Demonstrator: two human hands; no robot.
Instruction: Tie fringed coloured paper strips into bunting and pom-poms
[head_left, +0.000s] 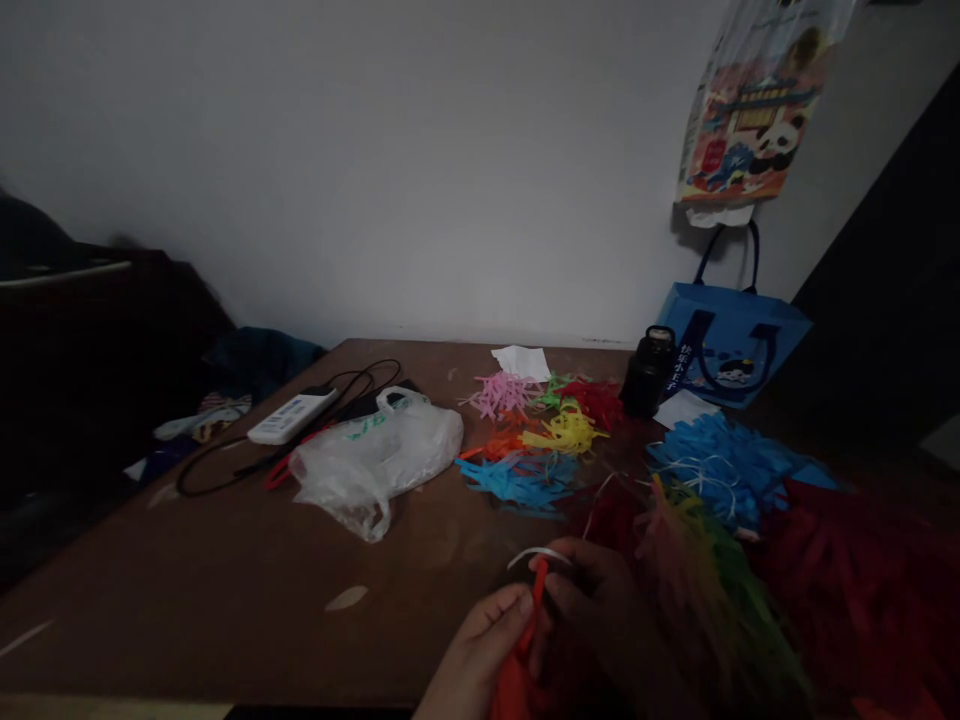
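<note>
My left hand (484, 640) is closed at the table's front edge, its thumb and fingers pinching a bright red paper-like strip (538, 590). Wider red material hangs below that pinch. Just to the right, my right hand (600, 595) is closed on a thin white cord (536, 552), which curves above the top of the strip. Its lower fingers are dark and partly hidden. Beside my right hand lies a multicoloured fringed bundle (705, 570), and a dark red fringed bundle (862, 580) spreads farther right.
Small shredded tufts, among them a yellow one (570, 430) and a blue one (517, 480), lie mid-table. A larger blue bundle (735, 460), black bottle (649, 370) and blue bag (731, 340) stand right. A plastic bag (382, 455) and white power strip (292, 413) lie left.
</note>
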